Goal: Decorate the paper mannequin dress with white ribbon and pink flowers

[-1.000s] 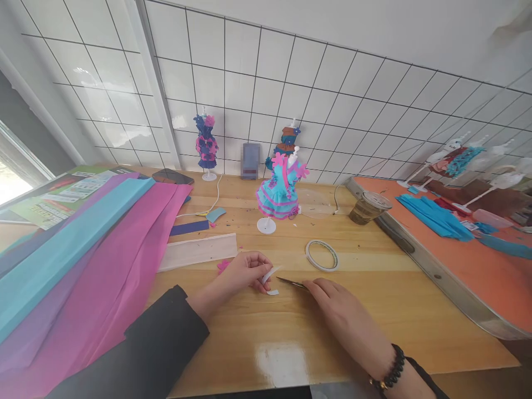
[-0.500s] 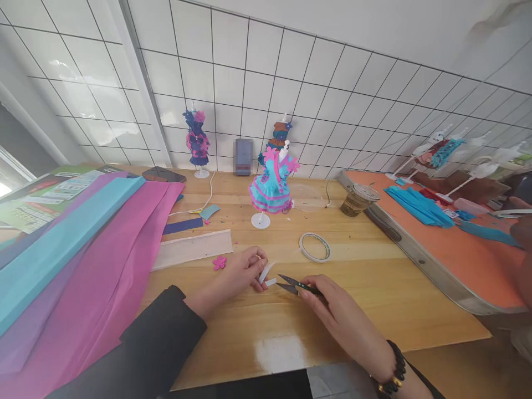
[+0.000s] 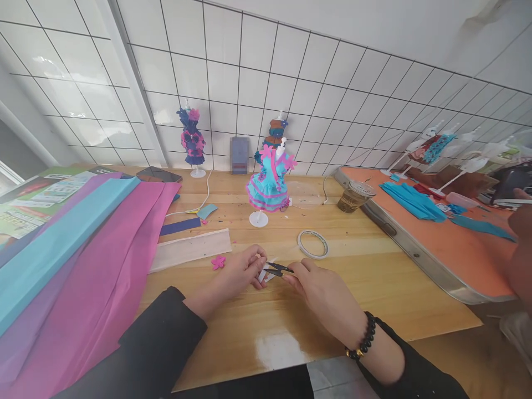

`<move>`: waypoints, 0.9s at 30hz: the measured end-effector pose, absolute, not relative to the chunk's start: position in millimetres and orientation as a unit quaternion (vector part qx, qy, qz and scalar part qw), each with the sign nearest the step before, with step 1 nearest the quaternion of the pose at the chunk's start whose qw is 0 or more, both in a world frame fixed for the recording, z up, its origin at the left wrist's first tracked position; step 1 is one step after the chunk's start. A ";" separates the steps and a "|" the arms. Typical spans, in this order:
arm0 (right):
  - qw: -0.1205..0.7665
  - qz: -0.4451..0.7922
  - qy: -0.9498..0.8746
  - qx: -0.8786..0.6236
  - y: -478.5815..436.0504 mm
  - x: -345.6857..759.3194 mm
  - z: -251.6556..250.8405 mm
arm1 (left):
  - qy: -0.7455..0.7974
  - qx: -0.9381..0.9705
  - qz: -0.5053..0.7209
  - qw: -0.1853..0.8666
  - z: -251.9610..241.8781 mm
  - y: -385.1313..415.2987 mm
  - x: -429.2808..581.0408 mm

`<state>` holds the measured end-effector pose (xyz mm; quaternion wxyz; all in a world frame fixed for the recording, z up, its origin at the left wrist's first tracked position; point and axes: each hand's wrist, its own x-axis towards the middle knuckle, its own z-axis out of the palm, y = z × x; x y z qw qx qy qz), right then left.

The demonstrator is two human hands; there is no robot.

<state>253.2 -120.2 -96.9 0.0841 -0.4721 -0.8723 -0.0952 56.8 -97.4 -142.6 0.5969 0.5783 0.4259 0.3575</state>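
Observation:
My left hand [image 3: 240, 270] pinches a small white strip of tape [image 3: 262, 275] just above the wooden table [image 3: 374, 288]. My right hand [image 3: 318, 288] grips small black thread snips [image 3: 276, 270], and their blades meet the strip right beside my left fingers. A tiny pink paper flower [image 3: 218, 262] lies left of my left hand. A roll of white tape [image 3: 312, 244] lies behind my right hand. A little mannequin in a blue and pink paper dress [image 3: 268, 185] stands on a white base further back.
Pink, blue and purple paper sheets [image 3: 83, 255] cover the left side. A white flat strip [image 3: 191, 249] lies beside them. A drink cup [image 3: 352, 197], an orange-topped tray [image 3: 457, 255] with blue paper, more dressed mannequins [image 3: 192, 141] and another person's hand [image 3: 521, 221] at far right.
My right hand brought the snips left to the white strip in my left hand; the blades have gone from apart to closing on it. The view shifted slightly.

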 end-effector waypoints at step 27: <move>0.085 -0.098 -0.877 -0.463 -116.9 251.3 -97.2 | 0.429 0.572 0.350 0.605 -140.6 -97.1 57.1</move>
